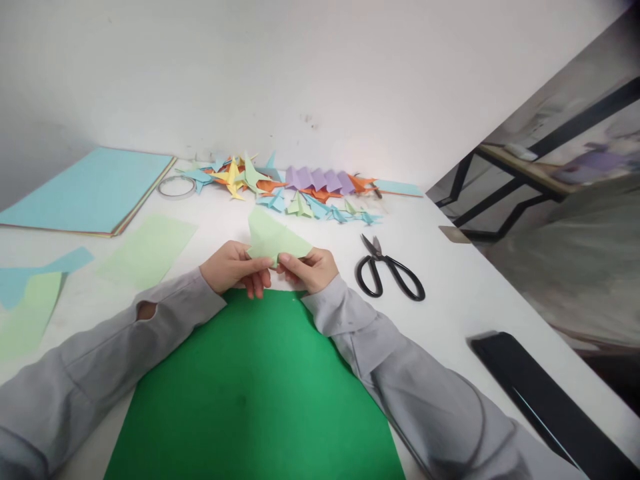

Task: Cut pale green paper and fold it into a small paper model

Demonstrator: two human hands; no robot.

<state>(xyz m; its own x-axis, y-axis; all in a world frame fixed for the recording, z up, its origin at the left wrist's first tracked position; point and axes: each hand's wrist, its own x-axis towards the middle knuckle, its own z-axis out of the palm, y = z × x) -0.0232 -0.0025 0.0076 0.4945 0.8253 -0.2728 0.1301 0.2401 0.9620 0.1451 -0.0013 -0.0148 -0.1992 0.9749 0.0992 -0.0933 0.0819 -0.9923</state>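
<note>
A light green sheet of paper (277,235), partly folded, is held up between my two hands above the far edge of a green mat (260,380). My left hand (235,267) pinches its lower left edge between thumb and fingers. At the lower right edge, my right hand (313,267) grips the same paper, its thumb on the near face. Both thumbs almost meet at the bottom of the paper. The fingers behind it are partly hidden.
Folded paper shapes (300,190) in several colours line the wall. Black-handled scissors (385,267) lie right of my hands, a black flat object (540,400) nearer. On the left are stacked coloured sheets (90,190), a tape roll (177,187) and loose green paper (153,247).
</note>
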